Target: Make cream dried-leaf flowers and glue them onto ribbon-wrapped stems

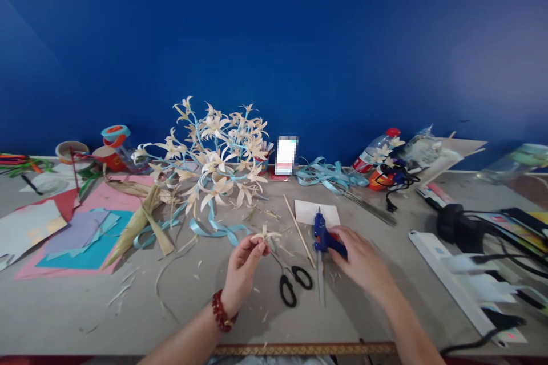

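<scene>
My left hand (245, 265), with a dark red bead bracelet on its wrist, pinches a small pale husk flower (268, 235) between thumb and fingertips. To the right, my right hand (358, 254) has its fingers around the handle of a blue glue gun (320, 229). The gun's nozzle points away, over a white card (305, 212). Between my hands lie black-handled scissors (288, 292), and a thin wooden stick (298, 231) rests left of the gun. A bunch of pale husk flowers (216, 151) on light blue stems stands behind my left hand.
Light blue ribbon (327, 174) lies heaped near the wall, beside a lit phone (285, 155). Coloured paper (88, 239) and dried husks (137, 225) cover the left side. A power strip (454, 279) with plugs and cables runs along the right, and a red-capped bottle (377, 148) leans behind.
</scene>
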### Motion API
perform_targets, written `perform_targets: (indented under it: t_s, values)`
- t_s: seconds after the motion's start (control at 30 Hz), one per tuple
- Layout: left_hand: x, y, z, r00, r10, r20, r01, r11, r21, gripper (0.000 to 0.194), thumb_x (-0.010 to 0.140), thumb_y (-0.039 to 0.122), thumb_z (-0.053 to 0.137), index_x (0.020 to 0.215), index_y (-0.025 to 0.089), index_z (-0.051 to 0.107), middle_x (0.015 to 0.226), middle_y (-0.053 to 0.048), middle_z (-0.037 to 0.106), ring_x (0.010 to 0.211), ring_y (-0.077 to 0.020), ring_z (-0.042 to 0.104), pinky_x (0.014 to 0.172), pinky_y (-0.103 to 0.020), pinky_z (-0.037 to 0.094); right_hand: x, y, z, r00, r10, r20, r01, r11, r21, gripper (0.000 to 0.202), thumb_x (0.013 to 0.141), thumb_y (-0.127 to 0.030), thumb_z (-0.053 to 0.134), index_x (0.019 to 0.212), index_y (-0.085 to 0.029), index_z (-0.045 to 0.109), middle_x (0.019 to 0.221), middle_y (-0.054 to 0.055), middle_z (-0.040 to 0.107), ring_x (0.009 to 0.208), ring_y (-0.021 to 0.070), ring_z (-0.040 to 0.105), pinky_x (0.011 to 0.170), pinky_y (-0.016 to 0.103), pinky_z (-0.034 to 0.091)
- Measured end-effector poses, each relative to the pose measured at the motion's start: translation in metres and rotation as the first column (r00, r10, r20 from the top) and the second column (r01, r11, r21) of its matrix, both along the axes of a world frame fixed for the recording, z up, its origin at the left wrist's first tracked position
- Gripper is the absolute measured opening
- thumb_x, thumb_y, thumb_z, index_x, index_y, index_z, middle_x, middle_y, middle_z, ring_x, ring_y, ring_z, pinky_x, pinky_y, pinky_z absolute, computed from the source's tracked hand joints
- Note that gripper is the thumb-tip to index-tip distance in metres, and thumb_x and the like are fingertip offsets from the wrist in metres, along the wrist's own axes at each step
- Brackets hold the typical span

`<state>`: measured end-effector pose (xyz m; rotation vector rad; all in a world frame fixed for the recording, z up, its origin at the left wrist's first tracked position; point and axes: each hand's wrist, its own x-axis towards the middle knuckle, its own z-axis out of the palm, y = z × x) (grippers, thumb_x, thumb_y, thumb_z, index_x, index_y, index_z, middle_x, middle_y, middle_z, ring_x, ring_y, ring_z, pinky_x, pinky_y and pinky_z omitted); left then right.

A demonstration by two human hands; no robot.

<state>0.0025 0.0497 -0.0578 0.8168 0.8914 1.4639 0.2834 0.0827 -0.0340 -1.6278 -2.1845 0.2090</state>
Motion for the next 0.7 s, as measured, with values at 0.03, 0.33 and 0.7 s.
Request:
perform_targets:
  t_s: [0.03, 0.33, 0.7]
  values:
    - [0.0, 0.0, 0.0, 1.0, -0.002, 0.001, 0.002, 1.0, -0.002, 0.014, 0.084, 0.031, 0.067, 0.082, 0.018, 0.065, 0.076, -0.001, 0.064, 0.073, -0.0139, 0.057, 0.075, -0.027, 0.045, 0.005, 0.0, -0.006, 0.997, 0.017, 0.07, -0.016, 1.0, -0.003, 0.035, 0.077, -0.019, 0.057, 0.111, -0.021, 0.059, 0.113, 0.011, 0.065, 0.104, 0.03, 0.06, 0.09, 0.044, 0.048]
    - [0.002, 0.0, 0.003, 1.0, -0.01, -0.008, 0.01, 1.0, -0.018, 0.016, 0.083, 0.033, 0.068, 0.081, 0.018, 0.065, 0.072, -0.001, 0.063, 0.069, -0.0135, 0.054, 0.071, -0.026, 0.044, 0.011, 0.013, -0.022, 0.987, 0.031, 0.157, -0.024, 0.999, -0.047, 0.045, 0.071, -0.011, 0.052, 0.115, -0.018, 0.06, 0.12, 0.013, 0.06, 0.098, 0.0281, 0.063, 0.083, 0.039, 0.051]
    - [0.002, 0.002, 0.002, 1.0, -0.015, 0.01, 0.015, 1.0, -0.01, 0.015, 0.084, 0.031, 0.067, 0.081, 0.017, 0.065, 0.073, -0.001, 0.063, 0.069, -0.0126, 0.054, 0.07, -0.025, 0.043, 0.012, 0.029, -0.018, 0.594, -0.393, -0.702, 0.033, 0.884, -0.467, 0.03, 0.084, -0.044, 0.049, 0.08, -0.018, 0.063, 0.046, -0.001, 0.05, 0.037, 0.0152, 0.045, 0.038, 0.028, 0.036]
